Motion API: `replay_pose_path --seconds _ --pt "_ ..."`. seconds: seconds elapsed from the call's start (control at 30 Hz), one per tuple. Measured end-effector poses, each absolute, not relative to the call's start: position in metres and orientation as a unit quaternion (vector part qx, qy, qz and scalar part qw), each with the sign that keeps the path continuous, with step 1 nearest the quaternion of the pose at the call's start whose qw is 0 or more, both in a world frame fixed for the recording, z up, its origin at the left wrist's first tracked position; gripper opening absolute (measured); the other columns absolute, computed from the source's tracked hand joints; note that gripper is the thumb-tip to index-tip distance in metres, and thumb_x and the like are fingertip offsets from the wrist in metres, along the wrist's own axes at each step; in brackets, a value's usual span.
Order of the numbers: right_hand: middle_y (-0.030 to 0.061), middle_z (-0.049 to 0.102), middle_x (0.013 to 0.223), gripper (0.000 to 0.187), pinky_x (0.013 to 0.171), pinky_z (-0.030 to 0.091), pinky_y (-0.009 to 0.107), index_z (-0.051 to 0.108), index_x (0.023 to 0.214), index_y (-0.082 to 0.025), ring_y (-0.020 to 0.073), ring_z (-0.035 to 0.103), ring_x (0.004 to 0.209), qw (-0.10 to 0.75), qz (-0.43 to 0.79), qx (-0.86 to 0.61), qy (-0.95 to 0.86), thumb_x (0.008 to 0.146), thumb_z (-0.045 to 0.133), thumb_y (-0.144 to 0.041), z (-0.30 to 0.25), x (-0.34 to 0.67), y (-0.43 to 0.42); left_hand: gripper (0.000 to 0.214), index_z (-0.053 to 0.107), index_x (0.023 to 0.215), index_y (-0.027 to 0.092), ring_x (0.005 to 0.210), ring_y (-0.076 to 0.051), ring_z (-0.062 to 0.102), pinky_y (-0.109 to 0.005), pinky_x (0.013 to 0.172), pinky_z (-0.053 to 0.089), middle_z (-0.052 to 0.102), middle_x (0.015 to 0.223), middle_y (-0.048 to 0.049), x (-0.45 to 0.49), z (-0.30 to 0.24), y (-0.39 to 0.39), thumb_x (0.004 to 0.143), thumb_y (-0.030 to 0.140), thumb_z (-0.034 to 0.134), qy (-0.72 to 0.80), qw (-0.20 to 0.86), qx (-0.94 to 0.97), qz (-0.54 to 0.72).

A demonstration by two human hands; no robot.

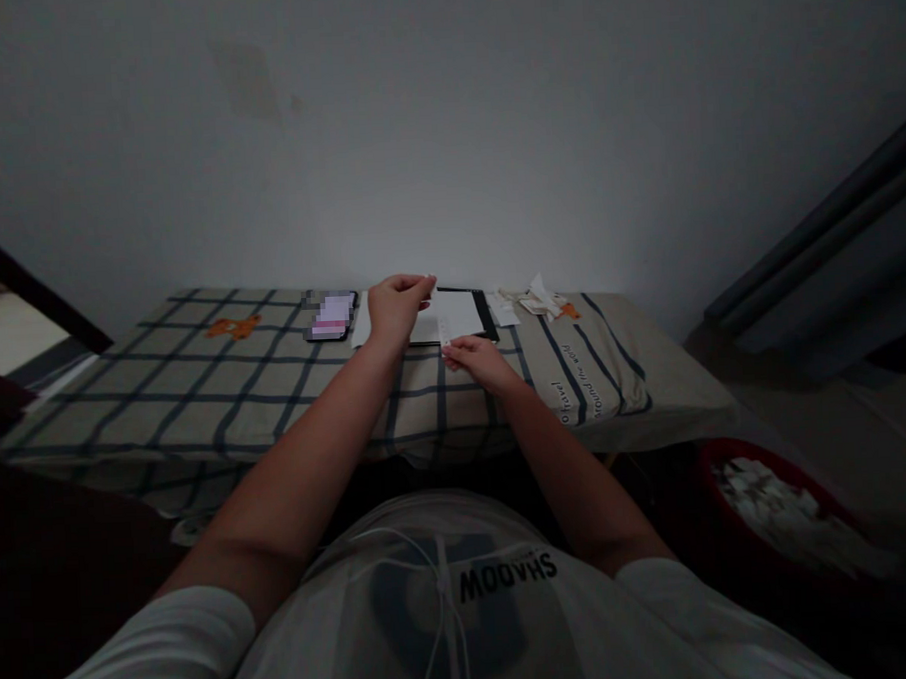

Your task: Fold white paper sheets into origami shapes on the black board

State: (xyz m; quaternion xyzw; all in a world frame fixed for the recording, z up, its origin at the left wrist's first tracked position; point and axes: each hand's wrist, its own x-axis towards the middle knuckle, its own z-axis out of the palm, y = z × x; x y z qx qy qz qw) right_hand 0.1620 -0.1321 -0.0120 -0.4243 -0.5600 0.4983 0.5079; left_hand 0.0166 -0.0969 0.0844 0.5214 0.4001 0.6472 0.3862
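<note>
Far left: orange print (233, 327) on checked cloth (200, 391) covering the table. Next: phone (330, 315), screen up, flat, just left of left hand. Left hand (396, 307): fingers curled narrow, tips pinching far edge of white sheet (459, 311). White sheet flat on dark tablet (488, 316), mid-table near the wall; black border showing on right and near sides. Narrow white tab (446, 330) at sheet's near edge. Right hand (478, 358): palm down, thumb and forefinger closed on tab's lower end, just in front of tablet. Right of tablet: paper scraps (535, 298), loose pile, apart from both hands. Far right, below table level: red bin (710, 468) holding white scraps.
</note>
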Motion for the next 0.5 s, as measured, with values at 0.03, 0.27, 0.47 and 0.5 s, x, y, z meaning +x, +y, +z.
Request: replay_pose_path --seconds 0.03,0.27,0.47,0.5 --pt "-0.0005 0.065 0.07 0.036 0.069 0.043 0.028 0.067 0.073 -0.018 0.0117 0.054 0.065 0.509 0.498 -0.423 -0.561 0.064 0.08 -0.051 -0.012 0.162 -0.132 0.021 0.071 0.072 0.013 0.061 -0.012 0.061 -0.024 0.06 0.053 0.068 0.067 -0.003 0.016 0.084 -0.096 0.068 0.031 0.079 0.401 0.388 0.52 0.646" --pt "-0.0013 0.062 0.067 0.037 0.066 0.042 0.027 0.064 0.069 -0.018 0.0103 0.052 0.062 0.507 0.523 -0.412 -0.547 0.063 0.081 -0.05 -0.014 0.162 -0.132 0.02 0.065 0.073 0.014 0.057 -0.01 0.059 -0.023 0.058 0.051 0.065 0.063 -0.0006 0.015 0.083 -0.09 0.066 0.024 0.081 0.392 0.402 0.512 0.65" --pt "-0.0011 0.062 0.065 0.043 0.066 0.043 0.027 0.063 0.066 -0.018 0.0106 0.053 0.062 0.506 0.524 -0.424 -0.539 0.058 0.083 -0.055 -0.012 0.161 -0.135 0.034 0.055 0.089 0.019 0.059 -0.013 0.063 -0.025 0.059 0.052 0.066 0.064 0.0024 0.012 0.083 -0.085 0.064 0.016 0.079 0.382 0.411 0.507 0.654" --pt "-0.0008 0.063 0.066 0.043 0.066 0.043 0.027 0.064 0.067 -0.018 0.0107 0.053 0.063 0.506 0.525 -0.423 -0.538 0.058 0.083 -0.055 -0.011 0.161 -0.135 0.035 0.056 0.091 0.019 0.059 -0.013 0.063 -0.025 0.06 0.053 0.066 0.066 0.0023 0.012 0.083 -0.084 0.064 0.016 0.079 0.38 0.41 0.51 0.653"
